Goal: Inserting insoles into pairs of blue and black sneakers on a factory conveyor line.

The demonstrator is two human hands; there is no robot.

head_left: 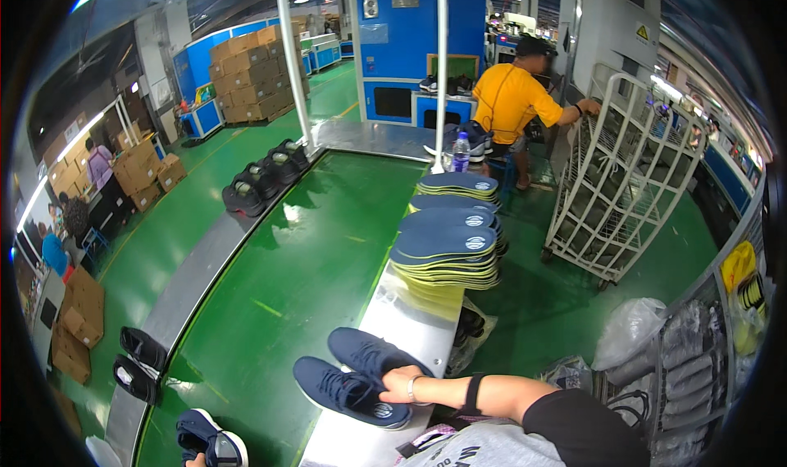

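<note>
A pair of navy lace-up sneakers sits side by side on the pale metal ledge in front of me. My right hand (399,383) is closed at the heel opening between the near sneaker (340,391) and the far sneaker (369,350); its fingertips are partly hidden. A round light mark shows on the insole inside the near one. At the bottom edge, over the green belt, another navy sneaker (215,441) with a white sole is tilted, and a bit of my left hand (197,460) grips it at its opening. Farther along the ledge lie stacks of navy insoles (443,244) with yellow-green edges.
A green conveyor belt (303,237) runs between metal rails. Black shoes (266,176) stand on the left rail, and another black pair (141,360) lies nearer. A bottle (461,151) stands beyond the insoles. At right, a person in yellow (516,102) holds a white cage trolley (627,180).
</note>
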